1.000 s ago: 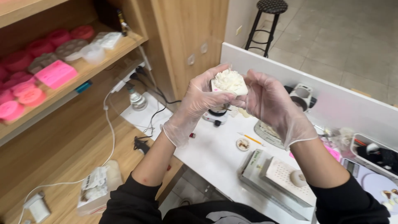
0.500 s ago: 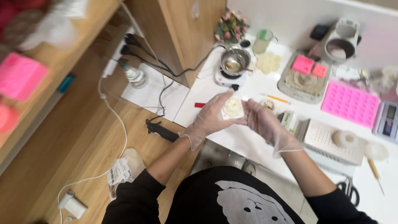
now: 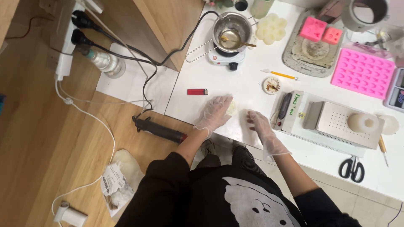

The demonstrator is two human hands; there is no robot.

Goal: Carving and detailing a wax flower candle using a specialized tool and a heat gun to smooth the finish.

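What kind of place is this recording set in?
Probably a small candle or soap craft workshop. On the white worktable are pink silicone moulds, a small metal melting pot on a hotplate, and the gloved left hand pressing a pale wax-like piece.

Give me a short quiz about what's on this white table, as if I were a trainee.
1. True or false: the left hand rests on a pale wax piece on the table.
2. What lies left of that hand? A) scissors B) red lighter C) spoon
3. What colour are the moulds at the far right?

Key
1. True; the right hand lies beside it, holding nothing.
2. B, the red lighter; the scissors lie at the near right edge.
3. Pink, as on the big mould.
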